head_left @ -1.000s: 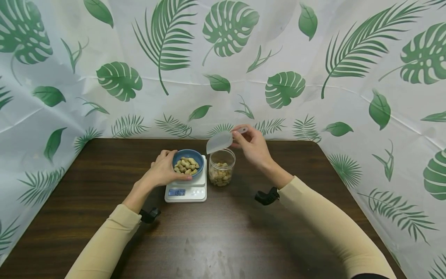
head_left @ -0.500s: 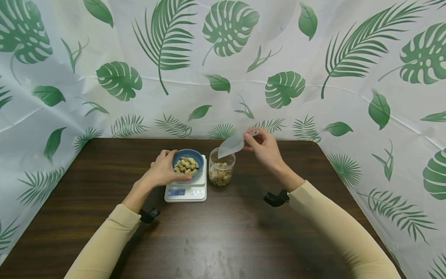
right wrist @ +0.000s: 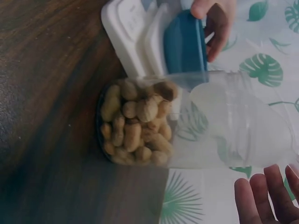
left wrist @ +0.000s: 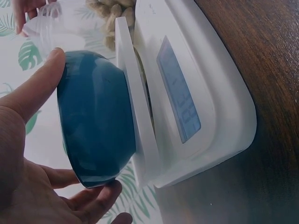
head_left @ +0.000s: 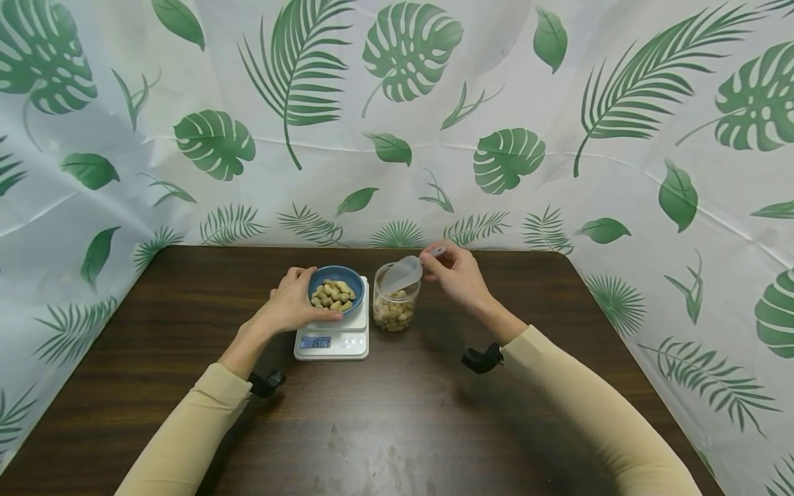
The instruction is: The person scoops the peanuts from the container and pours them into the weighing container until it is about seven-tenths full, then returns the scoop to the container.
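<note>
A blue bowl (head_left: 335,269) of unshelled peanuts (head_left: 333,296) sits on a white kitchen scale (head_left: 355,346). My left hand (head_left: 289,303) holds the bowl, its thumb at the near rim and its fingers round the far side and under the edge. Just to the right stands a clear jar (right wrist: 201,156), its lower part filled with peanuts (right wrist: 135,123). Between thumb and fingers my right hand (head_left: 455,274) pinches the handle of a translucent plastic scoop (head_left: 402,274). The scoop tilts down through the jar's mouth, its bowl above the peanuts in the right wrist view.
Everything stands on a dark wooden table (head_left: 397,413). A white curtain (head_left: 434,186) printed with green leaves hangs behind its back edge. The scale's lit display (head_left: 316,342) faces the person. A black strap device (head_left: 482,359) sits at each wrist.
The scoop swung right from above the jar, then dipped down into its mouth with my right hand. My left hand stayed on the bowl; the scale's displayed digits changed.
</note>
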A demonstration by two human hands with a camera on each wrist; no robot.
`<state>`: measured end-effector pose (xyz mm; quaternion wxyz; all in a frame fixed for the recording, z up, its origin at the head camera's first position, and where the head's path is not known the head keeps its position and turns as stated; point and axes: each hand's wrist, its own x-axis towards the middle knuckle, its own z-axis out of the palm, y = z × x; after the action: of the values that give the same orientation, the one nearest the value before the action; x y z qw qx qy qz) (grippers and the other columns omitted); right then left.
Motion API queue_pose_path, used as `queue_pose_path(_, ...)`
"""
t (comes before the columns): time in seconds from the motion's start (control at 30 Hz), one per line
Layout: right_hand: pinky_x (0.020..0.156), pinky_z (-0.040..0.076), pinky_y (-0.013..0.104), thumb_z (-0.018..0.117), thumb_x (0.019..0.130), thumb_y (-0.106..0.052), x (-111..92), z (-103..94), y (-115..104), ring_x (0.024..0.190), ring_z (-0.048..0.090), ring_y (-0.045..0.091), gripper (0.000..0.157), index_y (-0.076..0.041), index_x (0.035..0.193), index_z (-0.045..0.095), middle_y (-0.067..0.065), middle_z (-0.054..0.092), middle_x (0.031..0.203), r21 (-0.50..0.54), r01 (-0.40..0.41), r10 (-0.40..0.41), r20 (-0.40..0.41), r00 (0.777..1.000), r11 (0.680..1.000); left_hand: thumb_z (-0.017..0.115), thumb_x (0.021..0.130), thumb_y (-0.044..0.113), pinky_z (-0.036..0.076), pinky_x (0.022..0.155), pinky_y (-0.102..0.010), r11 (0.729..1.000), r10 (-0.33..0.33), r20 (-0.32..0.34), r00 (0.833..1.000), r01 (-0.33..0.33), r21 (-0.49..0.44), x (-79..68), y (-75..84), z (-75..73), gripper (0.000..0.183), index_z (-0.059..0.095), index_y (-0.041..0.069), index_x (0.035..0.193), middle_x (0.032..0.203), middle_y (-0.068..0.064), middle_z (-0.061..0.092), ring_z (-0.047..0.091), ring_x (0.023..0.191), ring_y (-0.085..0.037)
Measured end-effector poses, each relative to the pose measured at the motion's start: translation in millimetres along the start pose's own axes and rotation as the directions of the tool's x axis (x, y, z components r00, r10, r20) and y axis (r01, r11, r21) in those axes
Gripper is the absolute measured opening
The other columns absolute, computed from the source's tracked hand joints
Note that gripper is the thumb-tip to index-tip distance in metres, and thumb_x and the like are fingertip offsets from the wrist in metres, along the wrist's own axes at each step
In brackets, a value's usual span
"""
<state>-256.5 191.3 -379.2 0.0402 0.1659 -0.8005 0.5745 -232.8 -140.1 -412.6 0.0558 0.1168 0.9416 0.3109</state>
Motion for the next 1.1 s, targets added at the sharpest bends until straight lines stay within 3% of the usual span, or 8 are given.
queue_pose_path(0.17, 0.084, 0.057, 0.044, 0.067, 0.103, -0.023, -2, 4.5, 5, 0.099, 0.068, 0.031, 0.026, 0.001, 0.114, 0.070, 0.016, 0.070, 0.110, -0.071, 0.002, -0.002, 0.004, 1.000, 0.997, 0.086, 0.079, 0.053, 0.024, 0.106, -0.073, 1.000, -0.001, 0.005, 1.000, 0.001, -0.014, -0.7, 0.4, 1.1, 0.115, 0.026, -0.004, 0.159, 0.152, -0.031, 0.029, 0.034, 0.137, -0.050)
queue_pose_path(0.4, 0.084, 0.054, 0.049, 0.066, 0.103, -0.026, -7, 3.0, 13, 0.101, 0.064, 0.043, 0.024, -0.005, 0.115, 0.072, 0.014, 0.068, 0.108, -0.102, -0.052, 0.056, 0.036, 0.998, 0.993, 0.085, 0.080, 0.055, 0.025, 0.104, -0.073, 1.000, 0.008, 0.008, 1.000, -0.007, -0.016, -1.1, -0.9, 1.3, 0.116, 0.025, -0.004, 0.160, 0.152, -0.032, 0.028, 0.034, 0.135, -0.051)
queue_pose_path(0.7, 0.085, 0.052, 0.060, 0.069, 0.100, -0.036, -6, -5.1, 16, 0.095, 0.068, 0.030, 0.034, -0.010, 0.123, 0.068, 0.011, 0.070, 0.112, -0.146, -0.115, 0.135, 0.134, 0.982, 0.983, 0.083, 0.081, 0.056, 0.022, 0.105, -0.076, 1.000, 0.011, 0.012, 1.000, -0.010, -0.022, -3.5, -3.8, -0.5, 0.116, 0.022, -0.003, 0.161, 0.154, -0.032, 0.026, 0.031, 0.139, -0.052)
queue_pose_path(0.9, 0.092, 0.052, 0.054, 0.071, 0.099, -0.035, -10, -18.4, 20, 0.113, 0.064, 0.030, 0.042, -0.009, 0.131, 0.063, 0.012, 0.064, 0.127, -0.165, -0.105, 0.125, 0.116, 0.985, 0.981, 0.074, 0.088, 0.060, 0.012, 0.106, -0.080, 0.997, 0.023, 0.025, 0.999, -0.021, -0.073, -7.1, -9.9, -1.6, 0.110, 0.020, 0.001, 0.163, 0.157, -0.030, 0.021, 0.027, 0.142, -0.053)
queue_pose_path(1.1, 0.101, 0.044, 0.055, 0.069, 0.101, -0.028, -17, -43.7, 13, 0.128, 0.051, 0.038, 0.048, -0.001, 0.139, 0.056, 0.021, 0.055, 0.139, -0.206, -0.113, 0.131, 0.073, 0.989, 0.972, 0.052, 0.103, 0.057, 0.005, 0.105, -0.082, 0.993, 0.035, -0.003, 0.999, -0.035, -0.110, -9.8, -19.4, -9.2, 0.087, 0.022, 0.001, 0.162, 0.159, -0.030, 0.017, 0.019, 0.146, -0.053)
